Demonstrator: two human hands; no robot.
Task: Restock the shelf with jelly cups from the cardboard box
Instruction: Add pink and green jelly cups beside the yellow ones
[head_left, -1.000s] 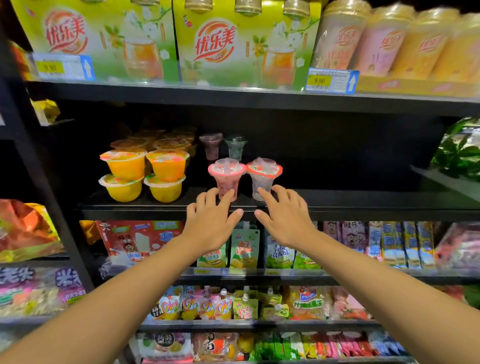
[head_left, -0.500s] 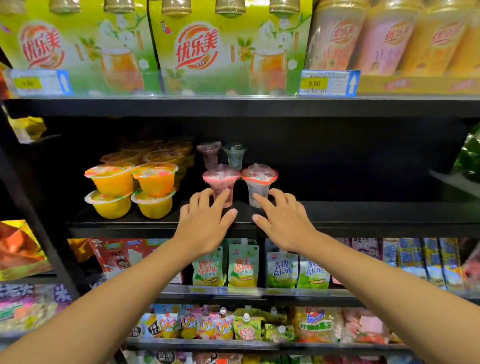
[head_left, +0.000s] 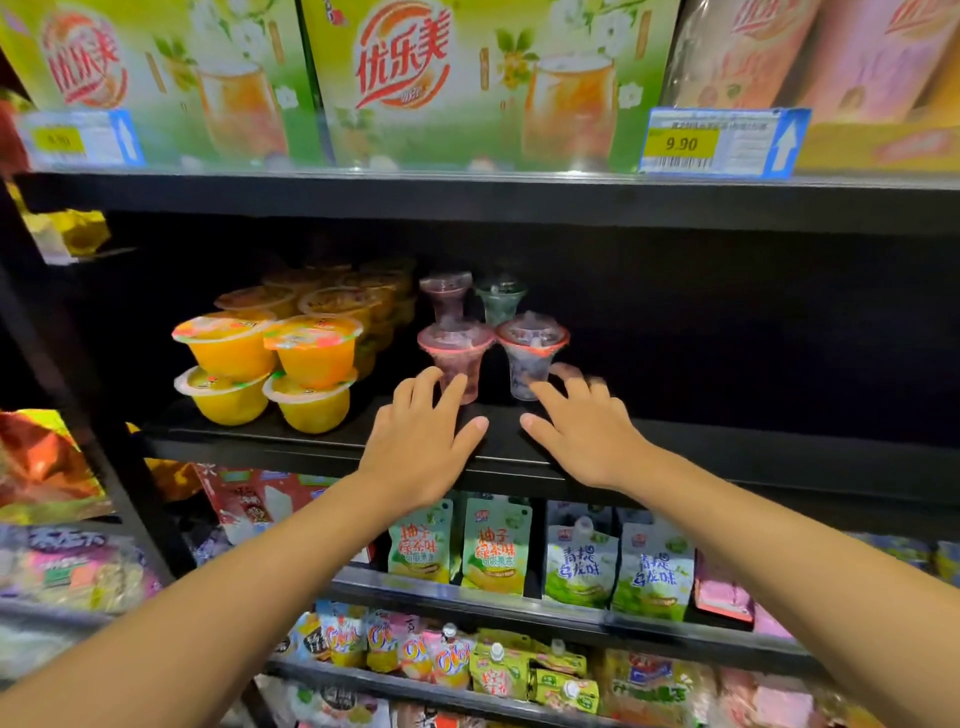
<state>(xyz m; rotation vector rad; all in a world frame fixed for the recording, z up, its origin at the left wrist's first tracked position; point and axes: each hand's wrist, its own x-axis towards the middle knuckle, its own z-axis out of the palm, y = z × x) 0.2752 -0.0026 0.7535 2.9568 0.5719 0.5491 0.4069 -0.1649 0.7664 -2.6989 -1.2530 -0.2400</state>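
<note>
Below the hands: green and pale foil drink pouches (head_left: 497, 545) hang in rows under the forearms.
Left hand (head_left: 422, 434): spread flat, fingers straight, fingertips at the base of the pink-rimmed clear plastic jelly cup (head_left: 455, 358); holds nothing.
Right hand (head_left: 583, 426): spread open, blurred fingertips beside the red-rimmed clear plastic jelly cup (head_left: 531, 353); contact unclear.
Left of the hands: stacked orange jelly bowls (head_left: 270, 364).
Behind the cups: two more clear cups (head_left: 474, 293), dim.
Surface: black metal shelf (head_left: 727, 457), dark to the right.
Above: green drink cartons (head_left: 467, 83), yellow 9.90 price tag (head_left: 722, 140).
</note>
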